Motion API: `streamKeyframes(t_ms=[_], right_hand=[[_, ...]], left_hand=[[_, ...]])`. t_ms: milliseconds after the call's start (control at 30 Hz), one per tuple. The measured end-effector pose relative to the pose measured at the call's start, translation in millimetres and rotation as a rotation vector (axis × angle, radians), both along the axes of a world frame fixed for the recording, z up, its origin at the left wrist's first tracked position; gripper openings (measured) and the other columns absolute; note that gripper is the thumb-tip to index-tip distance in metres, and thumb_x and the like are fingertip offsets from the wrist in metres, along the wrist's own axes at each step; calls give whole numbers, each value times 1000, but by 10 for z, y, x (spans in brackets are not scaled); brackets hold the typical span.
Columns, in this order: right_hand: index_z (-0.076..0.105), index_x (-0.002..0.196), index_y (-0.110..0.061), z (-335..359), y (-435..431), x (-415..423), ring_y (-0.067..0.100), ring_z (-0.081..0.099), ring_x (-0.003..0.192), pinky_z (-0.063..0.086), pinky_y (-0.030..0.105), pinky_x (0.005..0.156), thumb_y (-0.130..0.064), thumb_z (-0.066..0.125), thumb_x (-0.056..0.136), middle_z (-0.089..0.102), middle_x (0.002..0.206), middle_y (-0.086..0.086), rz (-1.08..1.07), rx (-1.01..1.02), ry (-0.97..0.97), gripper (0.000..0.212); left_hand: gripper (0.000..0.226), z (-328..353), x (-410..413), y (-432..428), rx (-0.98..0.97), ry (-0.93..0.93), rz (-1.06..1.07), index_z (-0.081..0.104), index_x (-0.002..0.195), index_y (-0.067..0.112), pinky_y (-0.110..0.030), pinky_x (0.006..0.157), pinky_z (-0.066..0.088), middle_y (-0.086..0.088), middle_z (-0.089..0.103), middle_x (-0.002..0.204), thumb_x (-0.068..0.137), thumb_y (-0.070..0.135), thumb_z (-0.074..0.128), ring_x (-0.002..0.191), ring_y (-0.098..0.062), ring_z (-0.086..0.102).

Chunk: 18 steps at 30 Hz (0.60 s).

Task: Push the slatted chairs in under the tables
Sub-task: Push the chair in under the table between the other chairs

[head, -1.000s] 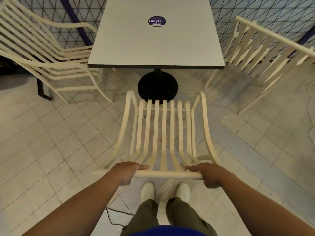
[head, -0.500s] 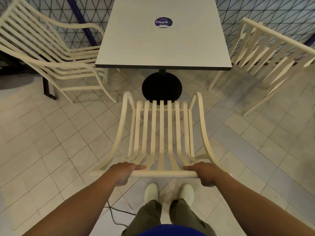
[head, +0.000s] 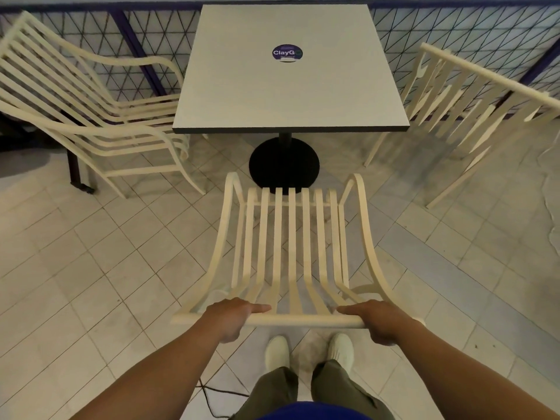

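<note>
A cream slatted chair [head: 291,244] stands in front of me, its seat facing a grey square table [head: 288,95] on a black round base [head: 284,165]. My left hand [head: 230,318] grips the left part of the chair's top back rail. My right hand [head: 378,321] grips the right part of the same rail. The chair's front edge lies near the table's base, just short of the tabletop's near edge.
A second slatted chair [head: 100,122] sits at the table's left side, a third [head: 472,110] at its right. A mesh fence [head: 454,40] runs behind. A dark cable [head: 212,392] lies on the tiled floor by my feet [head: 309,353].
The chair has slid forward, toward the table, with both hands still on its back rail. I have stepped closer to the table.
</note>
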State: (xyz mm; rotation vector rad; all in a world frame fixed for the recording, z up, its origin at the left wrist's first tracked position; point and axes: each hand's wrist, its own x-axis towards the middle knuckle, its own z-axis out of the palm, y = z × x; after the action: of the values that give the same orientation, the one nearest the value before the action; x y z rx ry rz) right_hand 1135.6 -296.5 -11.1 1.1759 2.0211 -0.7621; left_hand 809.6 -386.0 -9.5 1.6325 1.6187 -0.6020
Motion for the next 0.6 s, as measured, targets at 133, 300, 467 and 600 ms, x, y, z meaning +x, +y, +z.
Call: streamKeyframes(t_ms=[133, 300, 467, 600], right_hand=[[34, 149, -53, 1, 18, -18, 25, 52, 130, 42, 40, 109, -6, 64, 90, 49, 150, -2, -59, -19, 10, 81], [36, 150, -48, -9, 8, -44, 20, 53, 127, 44, 39, 108, -27, 62, 90, 50, 149, -8, -49, -26, 24, 69], [34, 152, -45, -65, 63, -78, 21, 56, 121, 47, 38, 104, -9, 65, 89, 53, 144, -4, 26, -19, 38, 78], [29, 154, -46, -79, 130, -62, 24, 54, 122, 46, 39, 104, -7, 65, 89, 51, 144, -1, 99, -55, 65, 84]], left_hand=[[95, 38, -17, 6, -36, -14, -8, 22, 153, 59, -39, 92, 56, -1, 58, 127, 91, -2, 60, 104, -23, 63], [90, 108, -106, 114, -127, -75, 3, 22, 153, 58, -35, 96, 52, -3, 54, 136, 89, 9, 63, 111, -23, 59], [99, 27, -54, -9, -16, 33, 20, 20, 150, 66, -37, 85, 57, 0, 56, 134, 91, -5, 57, 96, -20, 63], [98, 41, -23, 17, 6, 32, 33, 21, 150, 66, -30, 75, 50, -1, 56, 134, 93, -6, 56, 92, -18, 61]])
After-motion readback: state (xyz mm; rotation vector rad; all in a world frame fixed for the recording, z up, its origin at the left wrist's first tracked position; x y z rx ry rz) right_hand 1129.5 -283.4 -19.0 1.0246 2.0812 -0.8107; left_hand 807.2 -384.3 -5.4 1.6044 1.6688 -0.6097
